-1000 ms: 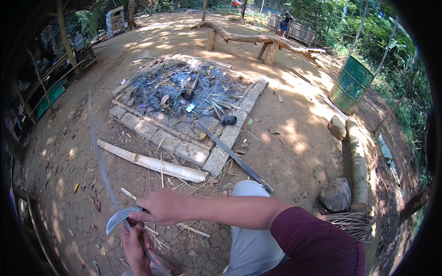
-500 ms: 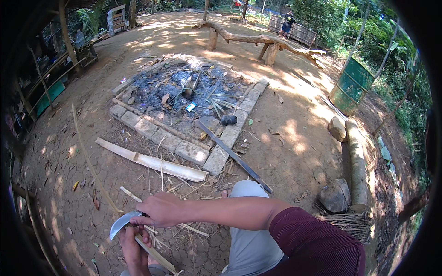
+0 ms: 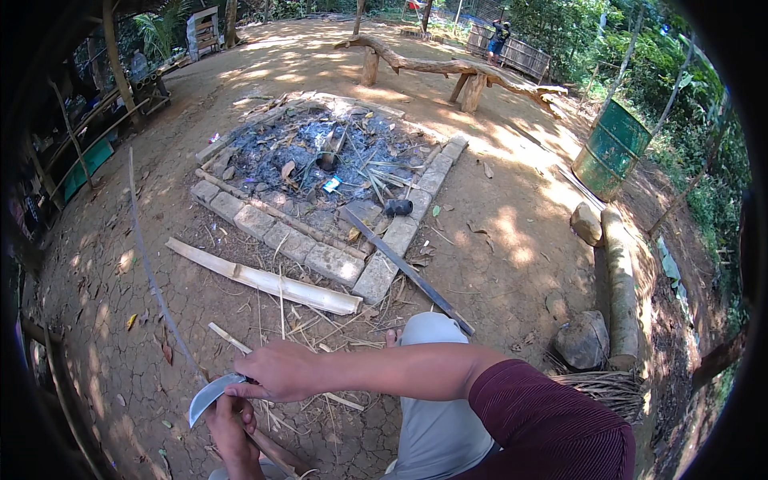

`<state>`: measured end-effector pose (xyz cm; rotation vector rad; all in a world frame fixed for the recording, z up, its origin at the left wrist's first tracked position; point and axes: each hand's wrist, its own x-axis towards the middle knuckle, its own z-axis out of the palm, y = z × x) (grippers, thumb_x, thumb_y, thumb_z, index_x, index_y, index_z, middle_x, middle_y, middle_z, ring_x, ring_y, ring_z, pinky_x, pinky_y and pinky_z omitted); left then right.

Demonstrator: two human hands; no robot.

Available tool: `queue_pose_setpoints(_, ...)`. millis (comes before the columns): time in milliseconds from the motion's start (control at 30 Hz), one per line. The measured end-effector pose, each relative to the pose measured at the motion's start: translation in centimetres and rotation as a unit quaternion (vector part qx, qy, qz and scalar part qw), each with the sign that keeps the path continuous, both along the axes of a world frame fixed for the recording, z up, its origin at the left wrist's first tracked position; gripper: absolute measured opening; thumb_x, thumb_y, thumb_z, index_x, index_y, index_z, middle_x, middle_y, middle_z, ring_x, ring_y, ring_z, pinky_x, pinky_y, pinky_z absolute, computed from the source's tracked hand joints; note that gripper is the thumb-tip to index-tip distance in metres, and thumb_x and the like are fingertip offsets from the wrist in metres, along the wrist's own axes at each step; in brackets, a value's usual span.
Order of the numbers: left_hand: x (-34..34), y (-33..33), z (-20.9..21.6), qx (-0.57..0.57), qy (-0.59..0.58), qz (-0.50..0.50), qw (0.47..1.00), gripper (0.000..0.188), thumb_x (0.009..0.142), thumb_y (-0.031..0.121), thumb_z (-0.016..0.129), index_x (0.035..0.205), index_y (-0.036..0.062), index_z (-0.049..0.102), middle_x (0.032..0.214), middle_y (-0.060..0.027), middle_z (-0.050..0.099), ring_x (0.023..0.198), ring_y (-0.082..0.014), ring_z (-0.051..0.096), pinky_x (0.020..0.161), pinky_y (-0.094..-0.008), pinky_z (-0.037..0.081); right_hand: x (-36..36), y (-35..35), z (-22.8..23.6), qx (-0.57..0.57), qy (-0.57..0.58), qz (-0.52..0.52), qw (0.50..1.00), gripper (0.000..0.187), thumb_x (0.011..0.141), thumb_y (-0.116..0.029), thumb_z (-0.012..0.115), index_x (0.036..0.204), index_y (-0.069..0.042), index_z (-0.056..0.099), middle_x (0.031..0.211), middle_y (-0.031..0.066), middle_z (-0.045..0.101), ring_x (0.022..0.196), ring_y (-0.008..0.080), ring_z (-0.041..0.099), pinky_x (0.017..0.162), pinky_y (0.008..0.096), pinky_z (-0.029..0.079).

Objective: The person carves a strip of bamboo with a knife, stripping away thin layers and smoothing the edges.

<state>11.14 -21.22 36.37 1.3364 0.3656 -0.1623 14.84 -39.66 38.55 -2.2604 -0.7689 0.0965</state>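
Note:
My right hand [image 3: 276, 371] is closed around the handle of a knife with a short curved blade [image 3: 210, 398]; the fingers hide most of the handle. The blade points left and lies right above my left hand [image 3: 230, 436]. My left hand grips a long thin strip, seemingly split bamboo [image 3: 152, 276], that reaches far forward over the ground and comes out behind the hand toward my legs. Blade and hands cover the place where knife and strip meet, so I cannot tell whether they touch.
A split bamboo piece [image 3: 264, 282] lies before a brick-edged ash pit [image 3: 308, 258]. A long flat dark bar [image 3: 412, 276] leans over its bricks. Shavings litter the ground by my foot. Farther off are a log bench [image 3: 448, 66], a green drum [image 3: 612, 152] and a person [image 3: 498, 42].
The strip's far part has swung slightly right, and its face now looks greyer instead of tan, as if turned. The knife blade has tilted a little; both hands have barely moved.

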Motion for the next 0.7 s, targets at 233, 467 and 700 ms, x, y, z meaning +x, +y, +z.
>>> queue_pose_setpoints(233, -0.3, -0.7, -1.0, 0.074, -0.004, -0.005, 0.997, 0.012, 0.098, 0.017, 0.056, 0.101, 0.006, 0.051, 0.064, 0.002, 0.046, 0.044, -0.0046, 0.039, 0.036, -0.0218, 0.026, -0.3, 0.1, -0.3, -0.012, 0.035, -0.01, 0.999, 0.056, 0.104, -0.055, 0.04, 0.09, -0.004, 0.058, 0.076, 0.0214, 0.064, 0.074, 0.0445, 0.064, 0.066, 0.0543, 0.05)
queue_pose_setpoints(467, -0.2, -0.6, -0.9, 0.055, 0.007, -0.024, 0.998, 0.011, 0.097, 0.014, 0.056, 0.101, 0.0068, 0.049, 0.062, 0.0028, 0.044, 0.042, -0.0044, 0.037, 0.035, -0.0228, 0.025, 0.1, 0.4, -0.6, -0.011, 0.011, -0.002, 1.0, 0.05, 0.103, -0.049, 0.046, 0.09, -0.003, 0.062, 0.079, 0.0224, 0.067, 0.077, 0.0463, 0.066, 0.068, 0.0546, 0.051)
queue_pose_setpoints(700, -0.1, -0.6, -0.8, 0.029, 0.02, -0.014, 0.999, 0.01, 0.096, 0.016, 0.055, 0.095, 0.008, 0.049, 0.059, 0.0018, 0.044, 0.04, -0.0056, 0.035, 0.035, -0.0228, 0.026, 0.0, 0.4, -0.3, -0.026, 0.033, 0.003, 0.999, 0.053, 0.105, -0.05, 0.042, 0.091, -0.002, 0.062, 0.078, 0.0228, 0.067, 0.076, 0.0461, 0.066, 0.07, 0.0541, 0.051)
